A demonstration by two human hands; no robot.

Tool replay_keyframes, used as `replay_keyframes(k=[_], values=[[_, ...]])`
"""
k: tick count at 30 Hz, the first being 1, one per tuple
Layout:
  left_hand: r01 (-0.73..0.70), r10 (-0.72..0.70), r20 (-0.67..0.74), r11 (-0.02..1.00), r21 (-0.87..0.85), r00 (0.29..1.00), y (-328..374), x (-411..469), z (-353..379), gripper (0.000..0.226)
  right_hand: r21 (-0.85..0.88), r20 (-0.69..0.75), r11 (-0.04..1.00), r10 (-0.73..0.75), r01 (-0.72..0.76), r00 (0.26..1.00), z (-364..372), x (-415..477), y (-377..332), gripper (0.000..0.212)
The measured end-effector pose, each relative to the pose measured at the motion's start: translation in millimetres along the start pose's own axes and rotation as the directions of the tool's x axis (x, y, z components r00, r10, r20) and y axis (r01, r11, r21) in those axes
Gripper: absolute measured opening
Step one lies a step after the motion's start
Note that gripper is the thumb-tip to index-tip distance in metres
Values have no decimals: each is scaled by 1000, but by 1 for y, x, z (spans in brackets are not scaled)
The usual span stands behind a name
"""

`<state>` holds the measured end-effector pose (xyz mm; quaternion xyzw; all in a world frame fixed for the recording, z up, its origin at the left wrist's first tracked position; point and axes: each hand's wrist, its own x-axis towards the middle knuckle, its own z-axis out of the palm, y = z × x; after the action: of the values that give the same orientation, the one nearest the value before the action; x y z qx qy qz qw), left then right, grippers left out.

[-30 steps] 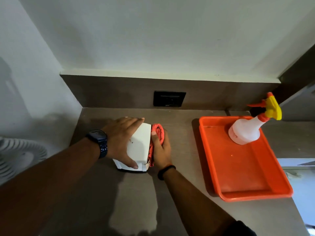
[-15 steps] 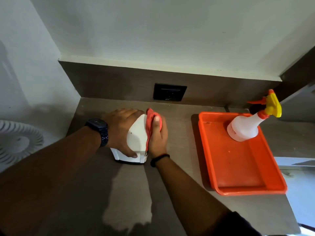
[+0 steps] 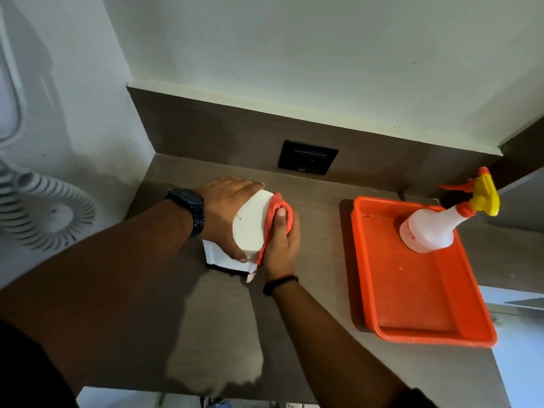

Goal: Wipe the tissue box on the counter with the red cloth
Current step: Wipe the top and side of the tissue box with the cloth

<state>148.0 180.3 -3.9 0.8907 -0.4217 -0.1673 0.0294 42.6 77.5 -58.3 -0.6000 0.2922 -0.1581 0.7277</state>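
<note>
A: Which way does the white tissue box with the rounded top (image 3: 250,228) lie?

B: Its long axis runs from the near edge of the grey-brown wood-grain bench (image 3: 318,290) toward the brown back panel, leaning a little to the right at the far end. The curved white top faces up at you, and the squared near end with its dark base strip points back toward your body.

A: Where does it stand, and what room is round it?

B: In the left rear part of the bench, near the corner where the white side wall meets the back panel. Your left hand (image 3: 226,216) lies over its left flank, fingers spread along the far end and the thumb bent down on the near end, holding it. Your right hand (image 3: 279,245) is closed on the bunched red cloth (image 3: 276,213), pressing it against the box's right side. To the right a strip of bare bench separates the box from the orange plastic tray (image 3: 412,319), which carries a white spray bottle with a yellow and orange trigger (image 3: 429,228). Nearer you the bench is open to its front edge.

A: How does the box look?

B: Plain matte white, with a small dark speck near the left of the top.
</note>
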Motion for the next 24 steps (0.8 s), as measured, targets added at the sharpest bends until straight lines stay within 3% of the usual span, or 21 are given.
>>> replay_keyframes(k=[3,7,9,12,15,20,24], values=[[0,1,43,1000,-10,999,-3,1,-1,138,-74,10,993,97,-96,995,3,26,0,27],[9,-11,57,1000,25,998,-1,2,-1,140,-79,-79,966,242,-248,967,3,16,17,52],[-3,3,20,1000,31,1000,0,1,0,139,-12,-83,972,233,-235,969,-1,-6,21,43],[-27,27,12,999,23,1000,2,1,-3,134,51,-53,993,105,-103,993,-6,-28,20,27],[-20,20,6,1000,10,1000,1,0,-3,135,5,-24,1000,-20,21,1000,0,-15,11,47],[-6,6,1,999,-32,1000,-2,1,-1,135,-76,-5,992,97,-98,995,2,25,4,48],[-1,1,7,1000,10,1000,-1,-1,-1,138,-76,-78,972,216,-222,973,2,11,20,51]])
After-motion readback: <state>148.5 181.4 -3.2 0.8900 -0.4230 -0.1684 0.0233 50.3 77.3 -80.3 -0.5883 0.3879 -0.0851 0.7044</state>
